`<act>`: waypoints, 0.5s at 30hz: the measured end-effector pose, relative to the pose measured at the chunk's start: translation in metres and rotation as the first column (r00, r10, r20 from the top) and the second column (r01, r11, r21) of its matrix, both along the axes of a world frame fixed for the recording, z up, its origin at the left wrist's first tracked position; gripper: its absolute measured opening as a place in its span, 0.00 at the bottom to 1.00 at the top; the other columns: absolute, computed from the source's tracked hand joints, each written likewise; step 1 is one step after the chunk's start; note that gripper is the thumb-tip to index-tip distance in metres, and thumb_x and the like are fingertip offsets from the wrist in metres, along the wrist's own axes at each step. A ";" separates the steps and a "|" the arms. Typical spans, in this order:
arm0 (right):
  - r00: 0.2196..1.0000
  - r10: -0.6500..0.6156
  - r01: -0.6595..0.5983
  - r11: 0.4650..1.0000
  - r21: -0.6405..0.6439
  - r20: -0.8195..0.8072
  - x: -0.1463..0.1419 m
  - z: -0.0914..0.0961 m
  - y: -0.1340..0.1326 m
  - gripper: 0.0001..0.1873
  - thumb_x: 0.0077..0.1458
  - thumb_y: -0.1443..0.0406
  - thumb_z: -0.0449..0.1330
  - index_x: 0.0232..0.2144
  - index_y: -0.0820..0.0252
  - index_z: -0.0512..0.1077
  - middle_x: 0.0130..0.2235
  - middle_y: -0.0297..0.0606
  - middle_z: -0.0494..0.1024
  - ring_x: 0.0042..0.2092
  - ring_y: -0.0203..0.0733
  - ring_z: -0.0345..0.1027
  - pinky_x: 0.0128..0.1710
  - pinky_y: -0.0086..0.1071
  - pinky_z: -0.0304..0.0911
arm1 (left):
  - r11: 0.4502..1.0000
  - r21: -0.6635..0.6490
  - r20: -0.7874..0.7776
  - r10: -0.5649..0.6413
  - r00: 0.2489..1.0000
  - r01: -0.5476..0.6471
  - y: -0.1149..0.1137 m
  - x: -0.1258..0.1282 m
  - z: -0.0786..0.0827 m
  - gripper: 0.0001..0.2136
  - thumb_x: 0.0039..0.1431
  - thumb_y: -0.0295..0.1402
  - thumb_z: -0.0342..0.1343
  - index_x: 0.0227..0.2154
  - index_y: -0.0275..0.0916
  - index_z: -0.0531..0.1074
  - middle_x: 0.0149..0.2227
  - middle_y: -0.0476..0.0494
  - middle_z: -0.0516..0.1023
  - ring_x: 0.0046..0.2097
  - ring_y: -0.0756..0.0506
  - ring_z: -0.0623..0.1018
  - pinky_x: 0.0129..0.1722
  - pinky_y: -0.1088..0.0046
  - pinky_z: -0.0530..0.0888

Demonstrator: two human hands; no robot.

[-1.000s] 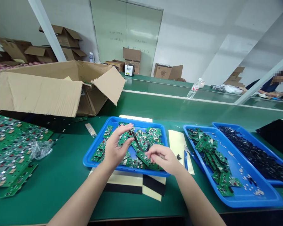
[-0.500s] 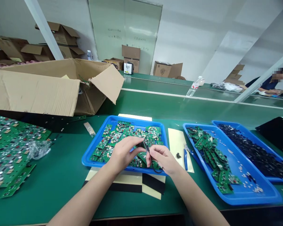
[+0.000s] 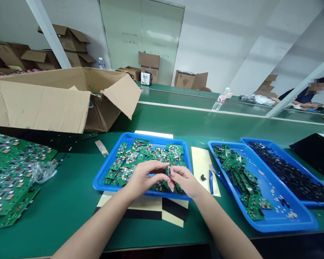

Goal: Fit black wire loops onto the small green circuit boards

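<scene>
Fingers of the left hand and right hand are pinched on one small board above the tray; holding it by its edges, low, seems wisest.

On the worktop the middle tray is sitting straight ahead, with loose boards lying heaped in it; the left hand and right hand are meeting over its near edge, their fingers pinching a single board between them; behind and to the left an open carton is standing; before that carton, at the far left, board panels are lying flat, with crumpled wrap resting at their right edge; just right of the middle tray a sheet is lying with cutters on it; further right a second tray is sitting, and a third tray is lying beside it, further right; behind everything a bottle is lying on the belt.
</scene>
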State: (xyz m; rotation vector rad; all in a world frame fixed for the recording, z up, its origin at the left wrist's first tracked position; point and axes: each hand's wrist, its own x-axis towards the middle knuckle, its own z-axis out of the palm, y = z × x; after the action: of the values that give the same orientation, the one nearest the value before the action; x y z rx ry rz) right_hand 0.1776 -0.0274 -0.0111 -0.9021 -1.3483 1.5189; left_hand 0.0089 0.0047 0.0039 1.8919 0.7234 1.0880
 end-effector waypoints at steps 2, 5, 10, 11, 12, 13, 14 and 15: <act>0.971 -0.190 0.162 0.969 0.187 0.146 0.001 0.001 -0.001 0.16 0.54 0.55 0.55 0.22 0.60 0.66 0.17 0.29 0.66 0.20 0.32 0.60 0.23 0.27 0.58 | 0.996 -0.088 0.024 0.017 1.000 -0.015 0.000 0.001 -0.001 0.11 0.49 0.32 0.61 0.38 0.40 0.76 0.35 0.42 0.80 0.35 0.46 0.79 0.34 0.72 0.77; 0.879 -0.416 0.321 0.878 0.354 0.234 0.001 0.000 -0.003 0.11 0.54 0.58 0.56 0.30 0.60 0.71 0.23 0.33 0.70 0.24 0.34 0.63 0.24 0.28 0.60 | 0.981 -0.191 0.076 0.031 0.997 -0.016 0.000 0.004 -0.004 0.13 0.50 0.32 0.59 0.40 0.39 0.75 0.36 0.42 0.78 0.37 0.45 0.78 0.38 0.69 0.77; 0.864 -0.450 0.358 0.865 0.353 0.226 -0.004 -0.005 -0.004 0.11 0.55 0.61 0.55 0.38 0.59 0.71 0.28 0.36 0.74 0.26 0.36 0.67 0.27 0.30 0.65 | 0.950 -0.301 0.242 -0.008 0.970 0.083 0.003 0.009 -0.005 0.12 0.50 0.34 0.60 0.38 0.38 0.75 0.45 0.40 0.73 0.45 0.44 0.75 0.46 0.67 0.74; 0.867 -0.445 0.355 0.868 0.347 0.225 -0.005 -0.006 -0.004 0.11 0.55 0.62 0.54 0.39 0.59 0.71 0.28 0.36 0.74 0.27 0.36 0.67 0.27 0.30 0.65 | 0.939 -0.329 0.265 -0.010 0.964 0.100 0.003 0.010 -0.005 0.12 0.50 0.34 0.60 0.38 0.38 0.76 0.45 0.41 0.72 0.45 0.44 0.75 0.46 0.67 0.73; 0.865 -0.446 0.353 0.867 0.352 0.229 -0.005 -0.006 -0.004 0.11 0.56 0.62 0.54 0.40 0.59 0.71 0.29 0.36 0.74 0.27 0.36 0.67 0.28 0.30 0.65 | 0.926 -0.359 0.281 -0.009 0.960 0.114 0.003 0.010 -0.005 0.12 0.50 0.35 0.61 0.38 0.39 0.76 0.44 0.41 0.73 0.45 0.45 0.74 0.47 0.67 0.72; 0.861 -0.450 0.350 0.862 0.368 0.235 -0.006 -0.006 -0.005 0.12 0.56 0.62 0.54 0.41 0.58 0.70 0.29 0.35 0.73 0.27 0.36 0.67 0.29 0.31 0.66 | 0.913 -0.389 0.293 -0.005 0.956 0.123 0.003 0.010 -0.005 0.12 0.50 0.35 0.61 0.39 0.40 0.76 0.44 0.42 0.73 0.44 0.45 0.74 0.47 0.68 0.72; 0.858 -0.454 0.344 0.855 0.388 0.241 -0.006 -0.005 -0.005 0.13 0.56 0.63 0.54 0.43 0.58 0.69 0.28 0.34 0.72 0.28 0.36 0.66 0.30 0.31 0.66 | 0.901 -0.414 0.299 -0.001 0.954 0.130 0.003 0.010 -0.006 0.12 0.50 0.36 0.61 0.39 0.40 0.76 0.43 0.42 0.73 0.44 0.46 0.74 0.47 0.69 0.71; 0.854 -0.461 0.340 0.846 0.410 0.244 -0.005 -0.004 -0.005 0.15 0.56 0.63 0.54 0.46 0.58 0.68 0.27 0.33 0.71 0.27 0.36 0.66 0.30 0.31 0.65 | 0.891 -0.434 0.302 0.003 0.953 0.135 0.002 0.010 -0.006 0.12 0.50 0.36 0.61 0.39 0.41 0.76 0.43 0.43 0.74 0.44 0.46 0.74 0.47 0.69 0.71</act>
State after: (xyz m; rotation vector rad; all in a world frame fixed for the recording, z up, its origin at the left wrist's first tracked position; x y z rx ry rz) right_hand 0.1725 -0.0322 -0.0154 -1.1569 -1.4896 0.7825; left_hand 0.0190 0.0070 -0.0023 1.3146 0.6637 1.0243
